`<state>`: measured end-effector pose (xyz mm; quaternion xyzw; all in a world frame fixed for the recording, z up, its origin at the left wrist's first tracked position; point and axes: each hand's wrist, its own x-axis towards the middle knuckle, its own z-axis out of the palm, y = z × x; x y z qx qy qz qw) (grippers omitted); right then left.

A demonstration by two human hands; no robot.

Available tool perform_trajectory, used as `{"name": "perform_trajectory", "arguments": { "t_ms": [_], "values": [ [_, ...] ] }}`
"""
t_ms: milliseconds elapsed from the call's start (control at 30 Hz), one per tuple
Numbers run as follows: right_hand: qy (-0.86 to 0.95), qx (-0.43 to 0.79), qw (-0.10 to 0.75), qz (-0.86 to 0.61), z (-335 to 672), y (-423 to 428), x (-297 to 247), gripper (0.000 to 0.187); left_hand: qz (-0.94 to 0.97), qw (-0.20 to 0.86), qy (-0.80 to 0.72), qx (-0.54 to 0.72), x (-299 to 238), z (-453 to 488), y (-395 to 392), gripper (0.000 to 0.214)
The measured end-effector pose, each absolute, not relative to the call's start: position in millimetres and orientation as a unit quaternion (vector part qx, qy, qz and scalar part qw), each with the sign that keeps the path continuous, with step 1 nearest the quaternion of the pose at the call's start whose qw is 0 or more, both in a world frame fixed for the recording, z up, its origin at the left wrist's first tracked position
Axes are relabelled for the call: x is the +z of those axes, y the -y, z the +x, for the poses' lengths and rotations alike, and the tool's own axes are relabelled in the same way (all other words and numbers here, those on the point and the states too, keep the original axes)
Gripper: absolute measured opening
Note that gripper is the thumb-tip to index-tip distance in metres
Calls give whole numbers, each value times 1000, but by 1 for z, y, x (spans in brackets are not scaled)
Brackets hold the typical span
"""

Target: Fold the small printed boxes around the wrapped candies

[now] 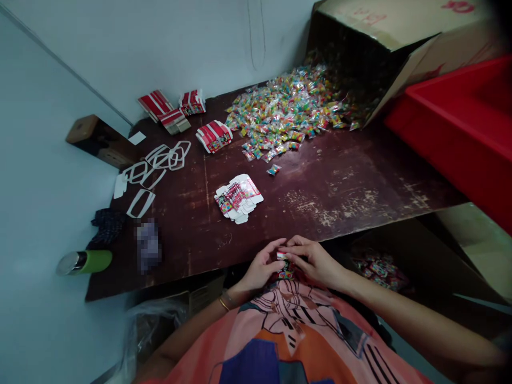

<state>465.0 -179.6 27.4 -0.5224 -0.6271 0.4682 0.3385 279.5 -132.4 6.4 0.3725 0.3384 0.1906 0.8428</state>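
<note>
Close to my body, just past the table's front edge, both hands hold one small printed carton (285, 271) with a white flap at its top. My left hand (260, 268) grips its left side, thumb across the front. The fingers of my right hand (314, 260) press around the top and right side. Whether anything is inside the carton cannot be seen. Beyond my hands, a fanned stack of flat printed cartons (239, 198) lies on the dark table (256, 242). A single wrapped candy packet (274, 169) sits behind it, in front of a large heap of candy packets (288, 104).
Banded carton bundles (215, 136) and white paper bands (140, 204) lie left. A wooden box (102, 140) and green bottle (90, 262) stand at the left edge. A cardboard box (400, 26) and red bin (460, 117) occupy the right. Filled cartons or packets (382, 271) sit below, right.
</note>
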Motion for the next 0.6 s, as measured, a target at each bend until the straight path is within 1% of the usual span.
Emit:
{"name": "perform_trajectory", "arguments": {
  "t_ms": [67,167,233,300,367,433,500,567,600],
  "values": [
    [668,432,313,-519,461,188,31,31,444,801,-353,190,5,277,133,63],
    [731,388,258,-499,461,193,36,33,505,766,-350,189,7,276,133,64],
    [764,397,240,-449,467,179,38,30,539,744,-347,186,12,275,129,70],
    [773,415,248,-410,480,146,37,27,579,711,-359,173,20,268,118,78],
    [751,381,287,-456,496,97,30,27,630,671,-370,124,30,256,102,77],
    [692,299,335,-566,510,43,22,27,690,632,-351,30,40,238,86,64],
    [649,261,357,-619,516,-2,15,35,736,598,-312,-54,48,220,75,44],
    [641,254,366,-625,515,-27,13,34,741,596,-294,-89,51,206,73,24],
    [642,251,370,-622,511,-30,14,32,718,618,-310,-77,49,203,73,23]
  ]
}}
